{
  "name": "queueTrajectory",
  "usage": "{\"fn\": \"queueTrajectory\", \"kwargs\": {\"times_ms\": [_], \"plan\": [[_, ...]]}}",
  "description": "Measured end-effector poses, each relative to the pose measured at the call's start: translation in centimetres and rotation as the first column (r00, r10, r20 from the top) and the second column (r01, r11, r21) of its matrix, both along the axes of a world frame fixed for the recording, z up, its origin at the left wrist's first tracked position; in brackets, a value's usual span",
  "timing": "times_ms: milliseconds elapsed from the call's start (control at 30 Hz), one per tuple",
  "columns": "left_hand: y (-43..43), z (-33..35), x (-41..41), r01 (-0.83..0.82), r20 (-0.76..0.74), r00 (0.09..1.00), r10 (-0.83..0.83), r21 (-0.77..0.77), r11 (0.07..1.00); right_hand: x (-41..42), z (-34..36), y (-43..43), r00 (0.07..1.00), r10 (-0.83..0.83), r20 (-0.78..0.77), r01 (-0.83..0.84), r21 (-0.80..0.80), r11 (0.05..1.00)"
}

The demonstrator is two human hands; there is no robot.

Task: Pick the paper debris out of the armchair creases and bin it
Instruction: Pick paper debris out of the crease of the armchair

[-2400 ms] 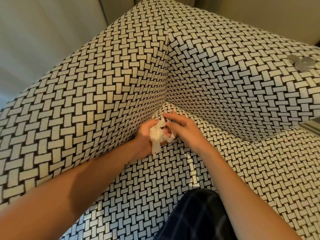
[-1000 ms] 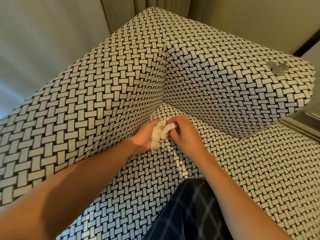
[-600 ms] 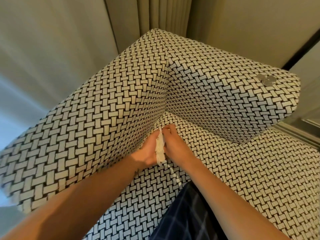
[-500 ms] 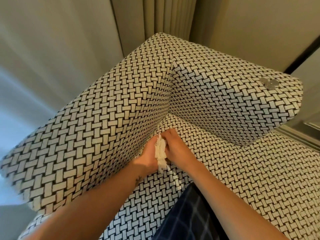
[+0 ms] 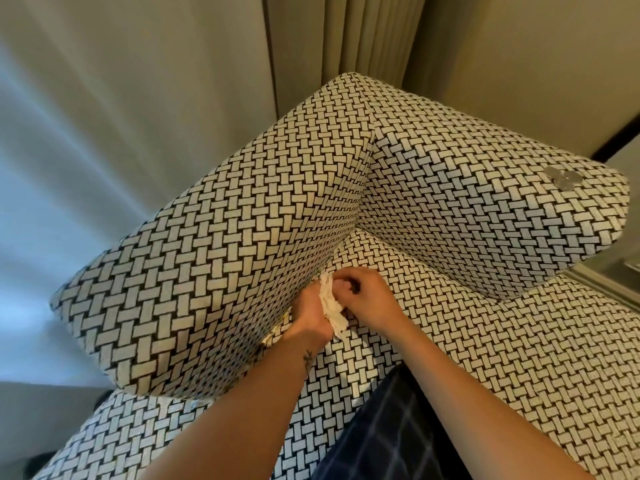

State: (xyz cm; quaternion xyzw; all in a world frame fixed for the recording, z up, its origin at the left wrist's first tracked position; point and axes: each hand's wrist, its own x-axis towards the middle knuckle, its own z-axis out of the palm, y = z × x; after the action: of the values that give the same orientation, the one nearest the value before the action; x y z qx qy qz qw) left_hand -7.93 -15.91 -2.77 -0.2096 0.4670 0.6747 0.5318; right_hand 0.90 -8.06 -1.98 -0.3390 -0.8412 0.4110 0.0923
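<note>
Two hands: left hand (image 5: 311,317) and right hand (image 5: 369,295) clutch a crumpled white paper wad (image 5: 330,306).
Change: we squeezed it tighter against the black-and-white woven armchair (image 5: 214,265).
Next: binning, we judge.

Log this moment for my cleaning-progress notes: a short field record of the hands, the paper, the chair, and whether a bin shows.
paper wad: crumpled, white, held between both hands by the crease where the seat meets the left upholstered panel
left hand: holds the wad against its palm
right hand: fingers curled, pinching the wad
armchair: black-and-white woven pattern
grey scrap: lies on top of the right panel, untouched; material unclear
bin: not in view
</note>
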Motion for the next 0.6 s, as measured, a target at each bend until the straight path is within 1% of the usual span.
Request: {"fn": "queueTrajectory", "kwargs": {"times_ms": [67,100,133,167,200,267,300,433,500,600], "plan": [[0.6,-0.5,-0.1,-0.046,0.036,0.998,0.046,0.006,0.999,-0.1,0.3,0.8,0.993,-0.095,-0.074,0.069,-0.293,0.954],[0.9,-0.3,-0.1,-0.055,0.048,0.997,0.054,0.014,0.998,-0.1,0.4,1.2,0.987,-0.135,-0.089,0.095,-0.363,0.927],[1.1,-0.3,-0.1,-0.053,0.053,0.997,0.052,0.025,0.998,-0.2,0.1,1.6,0.984,-0.156,-0.081,0.113,-0.383,0.917],[1.2,-0.3,-0.2,-0.044,0.06,0.997,0.042,0.036,0.998,-0.3,-0.1,2.0,0.985,-0.158,-0.066,0.123,-0.377,0.918],[1.3,-0.4,-0.3,-0.048,0.06,0.997,0.046,0.045,0.998,-0.6,-0.4,2.5,0.988,-0.148,-0.042,0.127,-0.319,0.939],[1.4,-0.8,-0.4,-0.015,0.055,0.998,0.012,0.052,0.999,-1.3,-1.1,3.5,0.993,-0.117,-0.003,0.116,-0.136,0.984],[1.3,-0.8,-0.4,-0.011,0.055,0.998,0.008,0.056,0.998,-1.7,-1.4,3.8,0.994,-0.111,0.024,0.113,-0.076,0.991],[1.6,-1.4,-0.5,-0.041,0.078,0.996,0.038,0.034,0.999,-3.3,-1.3,5.0,0.982,-0.167,0.086,0.173,-0.058,0.983],[1.5,-0.9,-0.5,-0.066,0.088,0.994,0.064,0.019,0.998,-4.0,-1.5,5.4,0.98,-0.129,0.151,0.129,0.004,0.992],[1.6,-0.3,-0.3,-0.067,0.099,0.993,0.067,0.0,0.998,-5.1,-2.0,5.6,0.957,-0.026,0.29,-0.001,0.093,0.996]]}}
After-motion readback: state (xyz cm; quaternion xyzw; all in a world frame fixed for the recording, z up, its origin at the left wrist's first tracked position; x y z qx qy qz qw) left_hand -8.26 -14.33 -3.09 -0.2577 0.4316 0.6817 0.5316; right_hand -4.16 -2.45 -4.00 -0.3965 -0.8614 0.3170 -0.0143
